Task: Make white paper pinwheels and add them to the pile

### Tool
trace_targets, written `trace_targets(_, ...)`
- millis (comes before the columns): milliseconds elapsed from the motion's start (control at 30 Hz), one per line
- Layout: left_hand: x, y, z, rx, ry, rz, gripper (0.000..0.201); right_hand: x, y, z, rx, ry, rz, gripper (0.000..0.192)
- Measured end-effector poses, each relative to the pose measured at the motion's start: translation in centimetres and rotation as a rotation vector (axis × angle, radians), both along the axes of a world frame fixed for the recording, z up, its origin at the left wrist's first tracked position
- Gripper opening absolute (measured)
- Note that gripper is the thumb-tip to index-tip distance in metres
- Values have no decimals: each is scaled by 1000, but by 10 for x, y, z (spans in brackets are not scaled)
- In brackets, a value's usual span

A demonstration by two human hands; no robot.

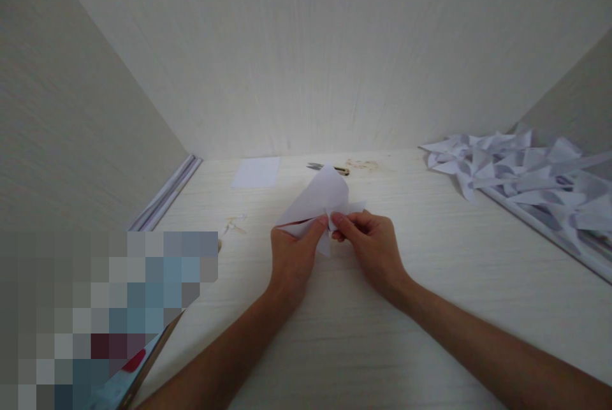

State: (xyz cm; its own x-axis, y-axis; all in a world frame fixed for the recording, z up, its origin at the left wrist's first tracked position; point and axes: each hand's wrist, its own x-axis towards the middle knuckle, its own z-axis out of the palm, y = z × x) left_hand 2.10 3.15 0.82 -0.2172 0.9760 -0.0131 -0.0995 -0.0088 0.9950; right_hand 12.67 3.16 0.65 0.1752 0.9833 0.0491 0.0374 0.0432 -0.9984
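Between my hands is a white paper pinwheel (pixel 318 196), its blades partly curled and folded toward the middle. My left hand (pixel 294 257) is closed on it, the thumb pressing near its centre. My right hand (pixel 370 244) pinches the paper at the centre from the right, thumb against the fingers. Whether something small sits in that pinch is hidden. Just beyond the paper lies a pair of thread snips (pixel 340 170) on the table, partly covered by the top of the pinwheel.
A flat white paper square (pixel 256 172) lies at the back left, with rolled paper sticks (pixel 167 192) along the left wall. Small scraps (pixel 234 224) and thin tan bits (pixel 363 165) are on the table (pixel 363 346). Many finished-looking paper pinwheels (pixel 521 174) pile at right. A pixelated patch covers the lower left.
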Motion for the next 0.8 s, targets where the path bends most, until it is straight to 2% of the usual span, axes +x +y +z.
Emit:
trace_targets(167,-1,-1,-1,6,5,-30,20,1,0,2,7,-7,-9,22)
trace_targets(267,-2,-1,-2,0,-5,-106,22,4,2,2,15,-30,-54,23)
trace_targets(400,-4,0,-6,24,-151,-276,26,9,7,-2,82,-11,-101,21)
trace_targets(500,-5,1,-7,25,-237,-318,26,10,10,-3,119,40,-78,20)
trace_targets(633,-6,1,-3,-10,-284,-333,24,12,12,-5,197,70,-57,24)
trace_targets(800,-8,1,8,16,-420,-421,24,18,18,-6,310,103,-37,29)
